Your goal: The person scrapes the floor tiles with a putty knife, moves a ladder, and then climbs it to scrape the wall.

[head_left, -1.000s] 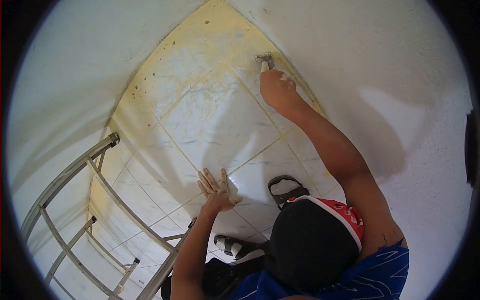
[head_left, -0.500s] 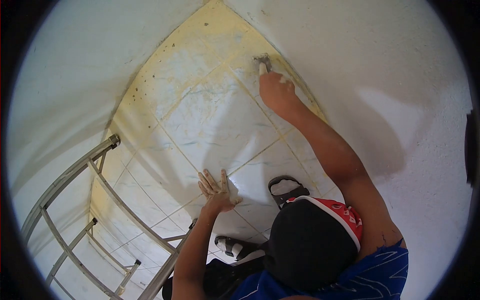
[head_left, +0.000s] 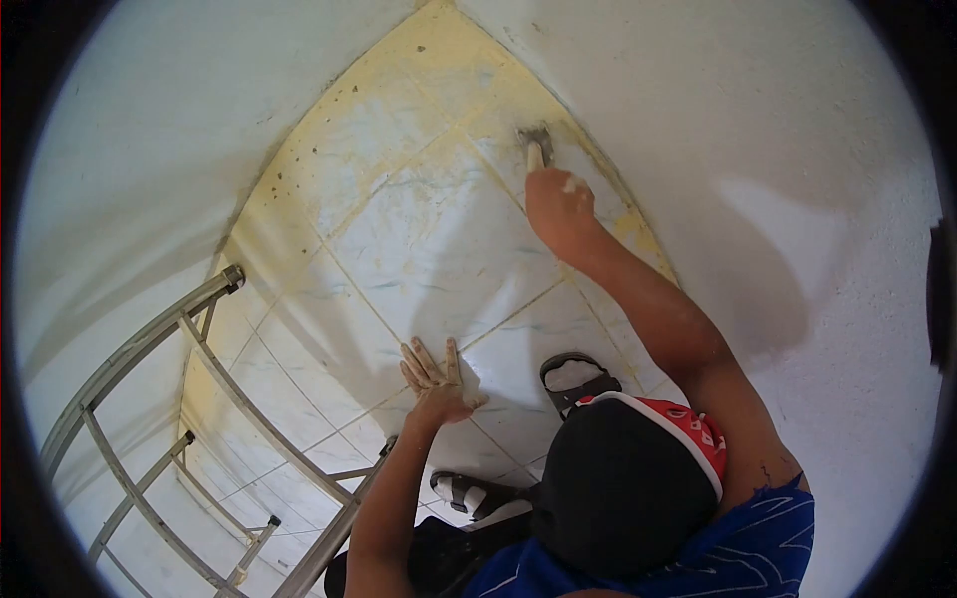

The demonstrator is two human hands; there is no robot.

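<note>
Gripping the scraper (head_left: 536, 146) in the upper frame, the right hand (head_left: 561, 207) points its long axis toward the wall, while the left hand (head_left: 435, 384) lies spread on the floor tiles (head_left: 439, 249).

Bright daylight; arm shadow fell on wall (head_left: 778, 289) at three o'clock; heavy fisheye bending, black vignette ringed edges.

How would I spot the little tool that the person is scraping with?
Start at the far corner where the white walls meet the yellow-stained tiled floor. Follow the outstretched right hand toward it. The scraper sticks out beyond the fingers: pale handle, small grey blade, the only tool there.
</note>
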